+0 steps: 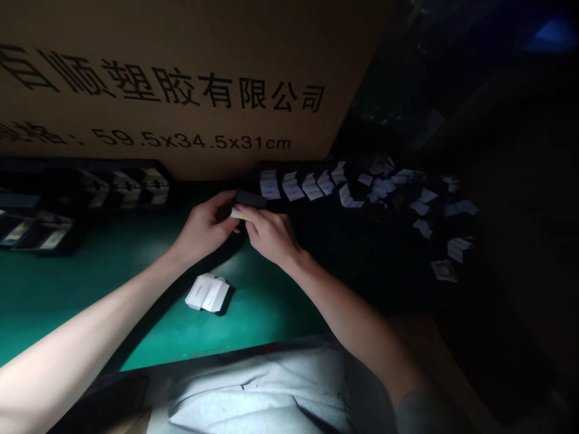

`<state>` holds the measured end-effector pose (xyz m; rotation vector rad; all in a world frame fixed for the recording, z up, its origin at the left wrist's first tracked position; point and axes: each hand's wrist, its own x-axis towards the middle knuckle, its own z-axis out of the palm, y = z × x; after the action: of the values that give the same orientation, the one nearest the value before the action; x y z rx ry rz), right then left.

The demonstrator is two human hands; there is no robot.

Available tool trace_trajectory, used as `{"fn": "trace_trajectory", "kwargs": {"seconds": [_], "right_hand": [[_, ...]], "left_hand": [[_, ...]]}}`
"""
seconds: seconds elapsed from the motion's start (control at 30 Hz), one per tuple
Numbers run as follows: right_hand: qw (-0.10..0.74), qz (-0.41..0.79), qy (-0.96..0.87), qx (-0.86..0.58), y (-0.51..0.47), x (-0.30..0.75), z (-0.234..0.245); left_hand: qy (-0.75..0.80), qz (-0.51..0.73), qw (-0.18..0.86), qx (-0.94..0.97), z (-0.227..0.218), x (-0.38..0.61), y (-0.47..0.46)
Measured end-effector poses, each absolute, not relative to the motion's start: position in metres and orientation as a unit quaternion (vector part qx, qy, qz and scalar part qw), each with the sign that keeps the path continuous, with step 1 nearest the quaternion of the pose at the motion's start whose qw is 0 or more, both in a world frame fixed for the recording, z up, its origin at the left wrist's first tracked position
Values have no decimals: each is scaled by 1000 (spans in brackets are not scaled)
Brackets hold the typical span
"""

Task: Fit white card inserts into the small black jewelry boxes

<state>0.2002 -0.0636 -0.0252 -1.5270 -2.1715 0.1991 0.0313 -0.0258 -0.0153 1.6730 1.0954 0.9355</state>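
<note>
My left hand (203, 229) and my right hand (271, 235) meet at the middle of the green mat. Together they hold a small black rectangular block (249, 199). The left fingers wrap its near side, and the right fingertips pinch a white-and-yellow paper slip (238, 214) against its underside. Part of the block is hidden by my fingers. A small stack of white folded paper cards (208, 292) lies on the mat just below my hands. Many folded paper leaflets (312, 187) are spread in a row to the right of my hands.
A large cardboard carton (158, 90) with black printed characters and dimensions stands along the back. Black trays holding papers (126, 187) sit at the back left. More loose leaflets (420, 205) scatter to the right on a dark surface. The table's front edge (217, 355) runs near my body.
</note>
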Motion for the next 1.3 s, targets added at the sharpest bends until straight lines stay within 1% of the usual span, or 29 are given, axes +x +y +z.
{"fn": "trace_trajectory", "kwargs": {"seconds": [0.17, 0.37, 0.6, 0.83, 1.2, 1.3], "right_hand": [[254, 72, -792, -551, -64, 198, -27], [277, 63, -783, -554, -68, 197, -24], [255, 61, -770, -581, -69, 198, -19], [234, 73, -776, -581, -72, 199, -14], [239, 72, -788, -563, -70, 200, -21], [247, 68, -787, -562, -71, 198, -19]], "left_hand": [[432, 390, 483, 654, -11, 35, -24], [442, 380, 476, 658, -4, 36, -25], [440, 374, 506, 640, -4, 37, -26], [446, 367, 493, 651, -3, 35, -26], [448, 372, 481, 656, -8, 32, -24], [445, 386, 492, 641, -7, 33, -24]]}}
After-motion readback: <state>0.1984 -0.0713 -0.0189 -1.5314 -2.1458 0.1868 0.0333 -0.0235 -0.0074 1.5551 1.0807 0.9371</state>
